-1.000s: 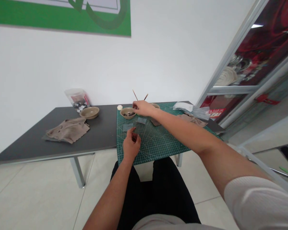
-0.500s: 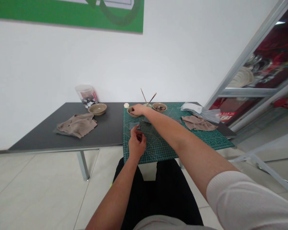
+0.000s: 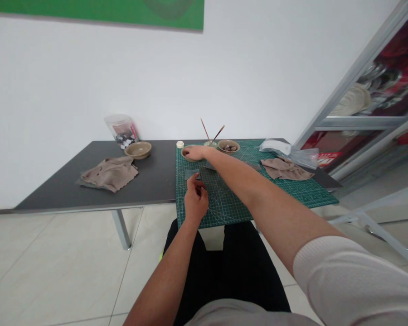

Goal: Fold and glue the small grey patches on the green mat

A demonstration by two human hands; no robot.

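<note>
My right hand reaches over a small tan bowl at the back left of the green cutting mat; its fingertips are down inside the bowl, so what they hold is hidden. My left hand rests on the mat's left part with its fingers curled, just below a small grey square piece. Whether anything small is between those fingers cannot be made out. A second tan bowl with brown lumps stands right of my right hand. Partly under my right forearm lies a flat grey piece.
Two thin sticks stand in a small glass dish. A white round lid is at the mat's corner. Left are a tan bowl, a clear tub and a brown cloth; right, another cloth and plastic bags.
The camera view has tilted slightly down and shifted. My right hand stays at the bowl, its fingers a little lower in it. My left hand has barely moved.
</note>
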